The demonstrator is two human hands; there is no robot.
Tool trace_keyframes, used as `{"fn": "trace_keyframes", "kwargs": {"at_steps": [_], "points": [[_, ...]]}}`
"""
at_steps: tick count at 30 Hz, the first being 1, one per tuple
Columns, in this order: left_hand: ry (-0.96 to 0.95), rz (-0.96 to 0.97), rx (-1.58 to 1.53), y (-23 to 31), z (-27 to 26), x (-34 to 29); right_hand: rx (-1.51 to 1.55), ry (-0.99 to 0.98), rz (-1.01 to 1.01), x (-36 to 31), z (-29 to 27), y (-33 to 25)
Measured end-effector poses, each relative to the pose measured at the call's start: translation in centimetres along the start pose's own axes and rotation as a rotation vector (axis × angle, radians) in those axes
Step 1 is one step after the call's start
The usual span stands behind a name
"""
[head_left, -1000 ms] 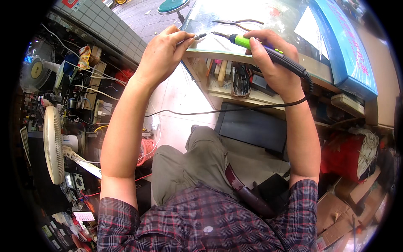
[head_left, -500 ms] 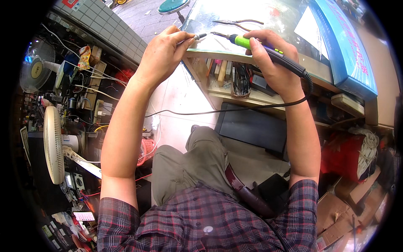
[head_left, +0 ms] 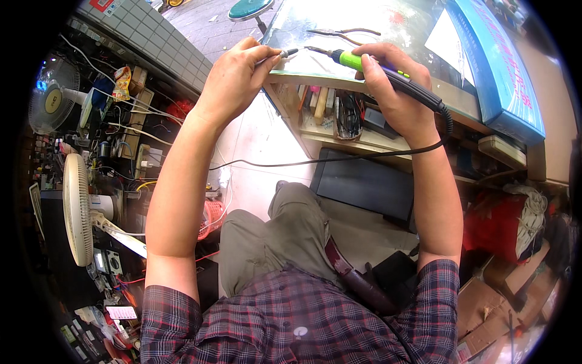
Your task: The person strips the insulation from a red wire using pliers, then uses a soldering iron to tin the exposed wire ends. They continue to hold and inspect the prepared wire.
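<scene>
Head view, looking down over my forearms at the tabletop [head_left: 388,27]; my left hand [head_left: 233,79] is raised to the tabletop's near edge, fingers pinched closed on a thin metal-tipped wire piece [head_left: 280,54] that juts rightward past the thumb; my right hand [head_left: 394,91] is clenched around a soldering iron [head_left: 376,67] with a green collar and a dark handle; its tip points left, toward the end of the wire piece, the two close together, contact not resolvable; both sit just above the tabletop's front edge; the iron's black cord [head_left: 339,159] leaves the handle behind my right wrist, loops down and runs leftward across my lap; a pair of pliers [head_left: 342,33] lies on the tabletop beyond the tip, apart from both hands; a blue box [head_left: 494,67] rests at the right end of the tabletop; a shelf [head_left: 351,118] under the tabletop holds small tools; a white fan [head_left: 79,209] stands on the floor to my left.
</scene>
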State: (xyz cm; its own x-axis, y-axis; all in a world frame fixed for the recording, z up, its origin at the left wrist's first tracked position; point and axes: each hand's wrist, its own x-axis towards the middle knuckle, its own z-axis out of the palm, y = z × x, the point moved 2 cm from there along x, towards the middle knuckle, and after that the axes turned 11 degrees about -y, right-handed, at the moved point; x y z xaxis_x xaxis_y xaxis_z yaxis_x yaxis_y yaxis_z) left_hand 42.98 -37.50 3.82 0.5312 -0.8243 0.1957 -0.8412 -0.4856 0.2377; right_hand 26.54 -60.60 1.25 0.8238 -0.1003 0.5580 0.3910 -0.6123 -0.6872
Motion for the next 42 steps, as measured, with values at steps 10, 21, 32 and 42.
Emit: {"fn": "trace_keyframes", "kwargs": {"at_steps": [10, 21, 32, 42], "points": [[-0.008, -0.009, -0.005, -0.05, 0.09, 0.03, 0.042, 0.041, 0.020, 0.03, 0.06, -0.10], [-0.014, -0.010, 0.003, 0.00, 0.01, 0.07, 0.075, 0.060, -0.026, -0.06, 0.09, 0.03], [-0.012, -0.005, -0.013, 0.02, -0.04, 0.06, 0.089, 0.065, -0.009, -0.13, 0.02, -0.02], [0.003, 0.006, -0.001, -0.22, 0.20, -0.06, 0.209, 0.139, -0.036, -0.34, 0.20, 0.18]]}}
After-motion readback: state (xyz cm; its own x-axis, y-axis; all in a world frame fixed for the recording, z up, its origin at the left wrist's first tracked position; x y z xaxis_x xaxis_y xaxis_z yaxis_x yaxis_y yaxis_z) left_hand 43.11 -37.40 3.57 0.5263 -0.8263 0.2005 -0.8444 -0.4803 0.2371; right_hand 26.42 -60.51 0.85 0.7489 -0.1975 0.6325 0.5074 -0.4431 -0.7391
